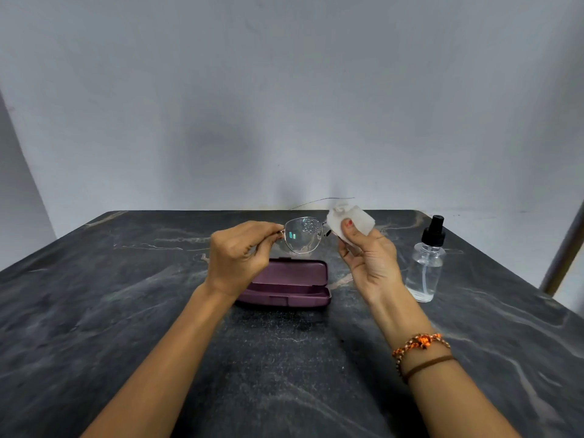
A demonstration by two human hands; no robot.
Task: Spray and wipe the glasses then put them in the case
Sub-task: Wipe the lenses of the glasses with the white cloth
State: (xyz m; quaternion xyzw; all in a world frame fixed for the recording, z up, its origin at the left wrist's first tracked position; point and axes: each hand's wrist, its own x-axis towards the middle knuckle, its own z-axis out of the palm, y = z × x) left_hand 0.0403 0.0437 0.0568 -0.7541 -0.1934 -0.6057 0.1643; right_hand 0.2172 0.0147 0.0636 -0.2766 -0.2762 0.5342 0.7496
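My left hand pinches the left end of thin metal-framed glasses, holding them up above the table. Droplets sit on the upper part of the visible lens. My right hand holds a white tissue wrapped over the other lens, which is hidden by it. One temple arm sticks out behind toward the wall. A purple glasses case lies open on the table just below the glasses, partly hidden by my left wrist. A clear spray bottle with a black nozzle stands upright to the right of my right hand.
The dark marbled table ends at a grey wall at the back. Its right edge falls away near a metal pole at the far right.
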